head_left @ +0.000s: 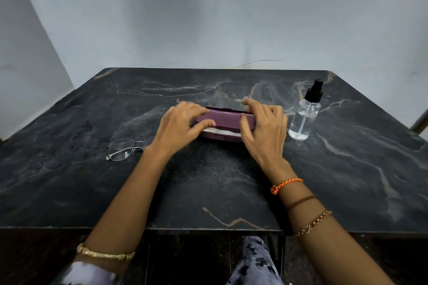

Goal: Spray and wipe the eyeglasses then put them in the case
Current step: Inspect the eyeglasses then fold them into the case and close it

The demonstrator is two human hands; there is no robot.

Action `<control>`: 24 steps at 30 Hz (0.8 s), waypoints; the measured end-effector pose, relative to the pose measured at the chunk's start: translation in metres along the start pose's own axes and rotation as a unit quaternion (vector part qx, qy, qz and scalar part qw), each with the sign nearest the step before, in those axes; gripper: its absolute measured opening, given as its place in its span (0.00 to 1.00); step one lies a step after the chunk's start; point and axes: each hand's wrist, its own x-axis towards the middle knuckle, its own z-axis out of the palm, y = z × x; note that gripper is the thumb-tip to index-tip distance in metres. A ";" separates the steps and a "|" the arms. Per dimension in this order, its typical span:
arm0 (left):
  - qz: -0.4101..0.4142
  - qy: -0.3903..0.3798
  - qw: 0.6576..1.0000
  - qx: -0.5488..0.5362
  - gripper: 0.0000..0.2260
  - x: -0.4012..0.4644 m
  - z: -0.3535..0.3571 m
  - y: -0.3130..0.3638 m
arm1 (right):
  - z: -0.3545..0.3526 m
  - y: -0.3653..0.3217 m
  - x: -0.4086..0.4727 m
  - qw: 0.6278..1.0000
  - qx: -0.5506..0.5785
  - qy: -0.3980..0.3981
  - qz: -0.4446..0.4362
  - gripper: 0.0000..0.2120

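A purple eyeglass case point(225, 120) lies across the middle of the dark marble table point(208, 180), its lid slightly ajar with a white cloth point(220, 131) showing in the gap. My left hand point(178, 127) grips the case's left end, thumb at the gap. My right hand point(264, 129) grips its right end, fingers over the lid. Thin metal-framed eyeglasses point(126, 148) rest on the table left of my left wrist, partly hidden by it. A clear spray bottle point(304, 115) with a black pump stands upright just right of my right hand.
A pale wall runs close behind the table's far edge. The table's front edge is near my knees, with a patterned trouser leg point(254, 261) below it. Bracelets circle both wrists.
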 end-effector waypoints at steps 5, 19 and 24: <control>-0.044 0.105 0.993 0.013 0.08 -0.006 -0.014 -0.010 | 0.004 -0.017 -0.010 0.994 -0.013 -0.020 -0.104 0.19; -0.251 0.110 0.959 0.070 0.09 -0.110 -0.092 -0.089 | 0.040 -0.074 -0.022 0.968 -0.035 -0.114 -0.221 0.06; -0.270 0.060 0.960 0.046 0.12 -0.112 -0.088 -0.089 | 0.047 -0.077 -0.025 0.958 -0.066 -0.135 -0.244 0.06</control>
